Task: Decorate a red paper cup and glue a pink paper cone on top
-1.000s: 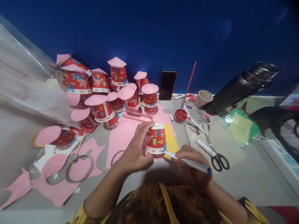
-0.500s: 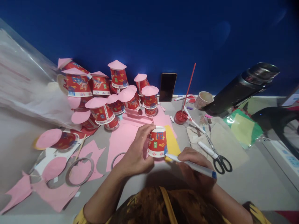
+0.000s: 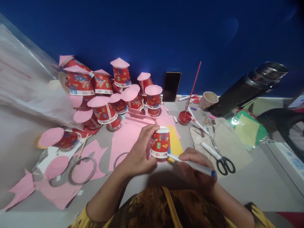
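A red paper cup (image 3: pixel 160 142) stands upside down, its white rim at the bottom, with blue marks drawn on its side. My left hand (image 3: pixel 142 153) is closed round the cup's left side. In my right hand (image 3: pixel 199 167) is a white marker (image 3: pixel 193 164) with a blue end, and its tip touches the cup near the lower right rim. Under and behind the cup lie pink paper (image 3: pixel 124 136) and a yellow sheet (image 3: pixel 175 139).
Several red cups with pink cone tops (image 3: pixel 102 109) crowd the back left. A tape roll (image 3: pixel 82 171) lies on pink scraps at left. Scissors (image 3: pixel 225 165), a phone (image 3: pixel 171 86), a small red pot (image 3: pixel 184 118), a paper cup (image 3: pixel 208 100) and a black flask (image 3: pixel 247 87) are also around.
The marker tip has shifted slightly left along the cup's lower rim, and my right hand has moved a little left with it. My left hand keeps its hold on the cup.
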The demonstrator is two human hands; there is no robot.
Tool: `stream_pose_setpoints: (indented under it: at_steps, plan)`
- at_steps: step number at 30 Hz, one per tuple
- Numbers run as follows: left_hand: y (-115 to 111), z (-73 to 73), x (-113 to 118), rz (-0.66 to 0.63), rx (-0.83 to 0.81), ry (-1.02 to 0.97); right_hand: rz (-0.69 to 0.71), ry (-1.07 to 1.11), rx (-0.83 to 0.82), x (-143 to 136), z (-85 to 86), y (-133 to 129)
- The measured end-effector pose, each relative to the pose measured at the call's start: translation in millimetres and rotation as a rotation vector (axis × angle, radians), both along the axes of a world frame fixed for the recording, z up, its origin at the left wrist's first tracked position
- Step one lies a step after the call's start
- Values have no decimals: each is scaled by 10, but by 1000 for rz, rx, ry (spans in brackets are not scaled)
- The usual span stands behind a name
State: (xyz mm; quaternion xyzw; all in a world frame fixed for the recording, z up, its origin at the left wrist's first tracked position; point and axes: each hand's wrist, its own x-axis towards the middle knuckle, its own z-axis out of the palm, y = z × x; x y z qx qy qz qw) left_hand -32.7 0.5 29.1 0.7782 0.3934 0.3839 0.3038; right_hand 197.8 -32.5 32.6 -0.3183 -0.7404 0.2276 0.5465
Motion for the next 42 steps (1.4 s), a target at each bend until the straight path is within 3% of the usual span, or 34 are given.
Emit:
stream_pose_setpoints:
  at_steps: [42]
  plan:
    - [-24, 5, 27, -33, -7, 37, 4, -76, -1, -6, -17, -2]
